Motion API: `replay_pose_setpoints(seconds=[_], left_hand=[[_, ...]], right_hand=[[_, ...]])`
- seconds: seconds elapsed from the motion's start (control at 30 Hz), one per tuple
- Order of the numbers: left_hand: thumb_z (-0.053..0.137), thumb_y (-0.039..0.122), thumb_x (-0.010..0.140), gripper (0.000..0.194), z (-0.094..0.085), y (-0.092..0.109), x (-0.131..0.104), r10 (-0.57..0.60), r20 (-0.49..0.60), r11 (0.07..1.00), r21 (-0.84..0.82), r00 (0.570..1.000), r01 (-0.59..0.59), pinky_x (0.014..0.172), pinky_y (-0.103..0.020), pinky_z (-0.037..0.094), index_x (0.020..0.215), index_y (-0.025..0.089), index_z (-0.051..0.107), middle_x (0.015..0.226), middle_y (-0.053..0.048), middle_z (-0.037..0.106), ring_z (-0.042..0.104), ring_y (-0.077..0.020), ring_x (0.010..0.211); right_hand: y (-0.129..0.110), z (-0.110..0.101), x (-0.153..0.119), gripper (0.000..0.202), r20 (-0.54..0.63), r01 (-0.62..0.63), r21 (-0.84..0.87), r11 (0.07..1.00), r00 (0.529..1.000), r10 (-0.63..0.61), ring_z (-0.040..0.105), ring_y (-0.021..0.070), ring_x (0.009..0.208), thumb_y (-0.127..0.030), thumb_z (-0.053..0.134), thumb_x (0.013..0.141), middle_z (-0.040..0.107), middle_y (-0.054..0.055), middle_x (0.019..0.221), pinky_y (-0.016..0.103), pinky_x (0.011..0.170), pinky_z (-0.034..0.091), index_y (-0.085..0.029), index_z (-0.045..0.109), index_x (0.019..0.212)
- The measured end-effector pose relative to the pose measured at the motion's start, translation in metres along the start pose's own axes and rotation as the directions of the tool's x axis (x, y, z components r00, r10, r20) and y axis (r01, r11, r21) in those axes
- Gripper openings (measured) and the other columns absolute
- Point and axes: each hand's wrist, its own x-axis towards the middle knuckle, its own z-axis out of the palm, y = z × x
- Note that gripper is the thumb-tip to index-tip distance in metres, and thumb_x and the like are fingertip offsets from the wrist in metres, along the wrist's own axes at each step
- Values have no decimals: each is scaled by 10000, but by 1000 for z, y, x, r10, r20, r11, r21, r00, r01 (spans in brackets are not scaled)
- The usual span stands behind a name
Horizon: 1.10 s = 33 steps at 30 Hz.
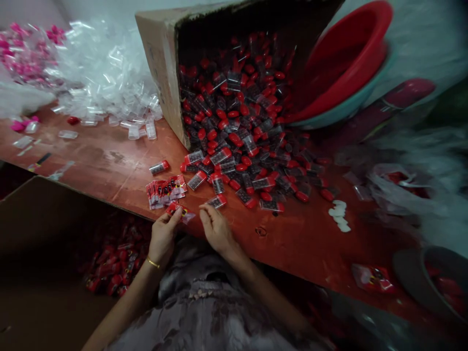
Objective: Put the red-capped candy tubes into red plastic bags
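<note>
My left hand (164, 234), with a gold bangle at the wrist, pinches a small red printed plastic sleeve (185, 214) at the table's front edge. Just beyond it lies a fanned stack of similar red sleeves (166, 190). To the right, my right hand (216, 229) has its fingers bent together; whatever is between them is too small or hidden to make out. A clear tube with a red cap and dark contents (215, 201) lies right beyond those fingers; I cannot tell whether they touch. Another such tube (159, 167) lies apart, behind the stack.
A cardboard box (161, 63) on its side spills many red-capped tubes (237, 141) over the reddish table (120, 170). Clear empty tubes (106, 73) heap at left. Red and teal basins (351, 53) lean behind. Below left, an open carton holds red packed pieces (117, 263).
</note>
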Motion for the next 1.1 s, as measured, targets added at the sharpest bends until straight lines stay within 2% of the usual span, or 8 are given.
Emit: replay_pose_setpoints(seconds=[0.1,0.2,0.33,0.47,0.67,0.83,0.97,1.1], left_hand=[[844,327,473,369,2,5,4,-34,26,999,6,999,33,595,-203,502,719,111,674,694,-24,700,622,-109,592],[838,329,491,362,6,5,7,-106,60,994,16,993,105,565,-212,506,724,114,666,713,-30,699,621,-116,590],[795,326,584,294,9,4,8,-213,117,977,-2,970,215,568,-230,508,760,136,656,726,-29,697,625,-123,604],[717,311,698,189,7,4,8,-293,130,955,-15,947,297,584,-239,511,774,154,646,730,-30,697,634,-129,625],[708,311,708,204,6,1,7,-311,175,950,24,934,312,578,-250,508,799,137,652,730,-50,695,624,-136,599],[791,359,593,326,6,-2,5,-226,150,974,50,963,220,558,-220,490,755,108,661,690,-45,686,610,-120,581],[807,417,540,390,8,0,5,-207,132,978,43,969,203,558,-227,490,749,119,665,699,-44,690,619,-133,603],[794,454,546,410,9,0,5,-230,171,972,84,958,218,566,-237,485,756,124,672,717,-56,698,617,-139,602]], right_hand=[[6,-14,10,421,-88,-74,-424,902,995,40,560,252,857,-463,422,886,609,131,966,351,720,416,-155,585,1121],[12,-19,11,478,-78,-67,-640,765,997,22,516,273,863,-567,474,826,569,135,990,365,706,385,-170,626,1045],[22,-18,-2,361,-23,19,-654,756,999,-45,496,250,877,-498,490,845,564,109,1001,352,738,371,-180,629,945],[34,-23,-16,392,-92,-4,-666,746,993,-77,499,257,946,-394,489,867,567,149,1104,352,774,365,-109,557,1128],[40,-29,-20,379,-18,63,-739,671,993,-113,513,271,935,-257,480,852,611,159,1124,380,799,374,-78,550,1179],[45,-38,-17,381,24,87,-634,769,995,-92,551,267,961,-138,421,833,628,147,1137,389,825,419,-95,548,1190],[37,-51,-24,335,27,-11,-243,970,999,18,630,206,795,-277,458,870,684,102,971,318,723,490,-143,533,1167],[12,-60,-37,259,147,-125,87,988,983,111,596,127,556,-328,527,840,674,1,726,225,554,475,-193,589,1053]])
